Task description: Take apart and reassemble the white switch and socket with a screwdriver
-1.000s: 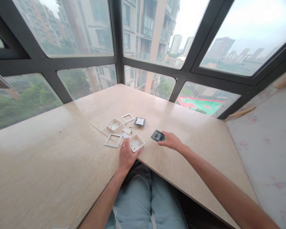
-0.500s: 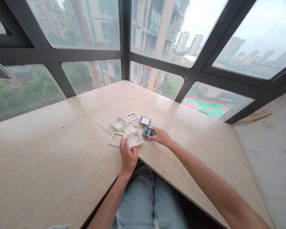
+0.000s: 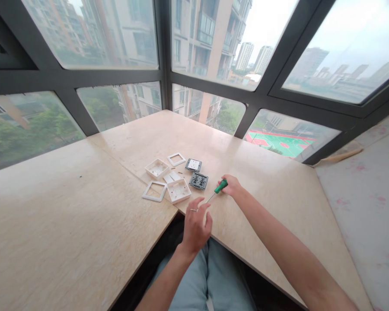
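My right hand [image 3: 232,186] is closed round the green handle of a screwdriver [image 3: 221,186]. Its thin metal shaft points down and left toward my left hand [image 3: 197,222]. That hand is over the counter's front edge, fingers bent and apart; whether a fingertip touches the shaft's tip I cannot tell. Just beyond it lies a white mounting box [image 3: 179,191], open side up. To the box's right is a dark socket module [image 3: 199,181], back side up. A second socket module [image 3: 193,165] with a white face lies behind that one.
Left of the near box lies a white frame [image 3: 154,191]. Another white box [image 3: 157,168] and another frame [image 3: 176,159] are farther back. Small white plates [image 3: 171,177] and tiny screws lie between them. The stone counter [image 3: 68,224] meets windows behind and a patterned wall at right.
My left hand has left the near white box and moved right. My right hand has moved off the dark module to the right, and the green screwdriver now shows clearly in it.
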Demonstrator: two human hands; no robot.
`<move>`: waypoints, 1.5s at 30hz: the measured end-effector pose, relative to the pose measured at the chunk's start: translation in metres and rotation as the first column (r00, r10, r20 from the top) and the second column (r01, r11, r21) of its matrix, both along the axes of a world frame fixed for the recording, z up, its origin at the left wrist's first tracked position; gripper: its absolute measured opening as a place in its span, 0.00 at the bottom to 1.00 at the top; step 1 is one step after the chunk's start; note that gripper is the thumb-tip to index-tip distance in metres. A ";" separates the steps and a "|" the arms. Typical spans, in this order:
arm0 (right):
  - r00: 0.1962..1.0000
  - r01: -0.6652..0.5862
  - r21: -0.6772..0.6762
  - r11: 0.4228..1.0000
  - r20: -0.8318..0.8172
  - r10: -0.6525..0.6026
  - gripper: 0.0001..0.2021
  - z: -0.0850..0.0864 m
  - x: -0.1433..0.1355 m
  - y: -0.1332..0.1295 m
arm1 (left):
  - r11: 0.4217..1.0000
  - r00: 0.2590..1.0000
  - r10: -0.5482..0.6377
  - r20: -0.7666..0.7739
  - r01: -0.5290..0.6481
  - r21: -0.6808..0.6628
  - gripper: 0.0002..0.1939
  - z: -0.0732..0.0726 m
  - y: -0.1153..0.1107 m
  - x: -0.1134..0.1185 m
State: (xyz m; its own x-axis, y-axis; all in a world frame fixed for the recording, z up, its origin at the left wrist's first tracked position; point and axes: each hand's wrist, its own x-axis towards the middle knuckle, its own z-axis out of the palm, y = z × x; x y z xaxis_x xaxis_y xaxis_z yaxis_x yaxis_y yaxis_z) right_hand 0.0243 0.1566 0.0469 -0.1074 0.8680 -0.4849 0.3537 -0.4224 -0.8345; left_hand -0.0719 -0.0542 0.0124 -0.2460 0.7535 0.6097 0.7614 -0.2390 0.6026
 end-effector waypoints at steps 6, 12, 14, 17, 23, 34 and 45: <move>0.992 0.014 -0.017 1.000 -0.125 -0.016 0.19 -0.002 -0.008 -0.006 | 0.946 0.982 -0.173 -0.082 0.142 -0.292 0.15 0.000 0.021 0.022; 0.967 -0.072 -0.055 0.996 -0.248 0.056 0.17 -0.004 0.025 -0.036 | 0.908 0.965 -0.153 -0.212 0.053 -0.416 0.13 -0.009 0.028 0.013; 0.960 -0.083 -0.052 0.995 -0.273 0.066 0.11 -0.009 0.048 -0.054 | 0.909 0.968 -0.086 -0.237 -0.021 -0.416 0.14 -0.012 0.029 0.009; 0.955 -0.047 -0.007 0.999 -0.294 0.043 0.09 -0.015 0.086 -0.082 | 0.910 0.967 -0.032 -0.251 -0.076 -0.408 0.19 -0.013 0.032 0.009; 0.960 0.178 0.150 0.973 -0.245 -0.138 0.19 -0.024 0.170 -0.135 | 0.920 0.964 -0.115 -0.241 0.012 -0.392 0.18 -0.010 0.038 0.030; 0.759 0.616 0.402 0.678 -0.072 -0.647 0.28 -0.048 0.303 -0.210 | 0.864 0.929 -0.369 0.033 0.356 -0.355 0.10 -0.019 0.065 0.057; 0.686 0.664 0.505 0.552 -0.116 -0.719 0.24 -0.054 0.290 -0.202 | 0.871 0.962 -0.224 0.156 0.269 -0.411 0.10 -0.021 0.077 0.059</move>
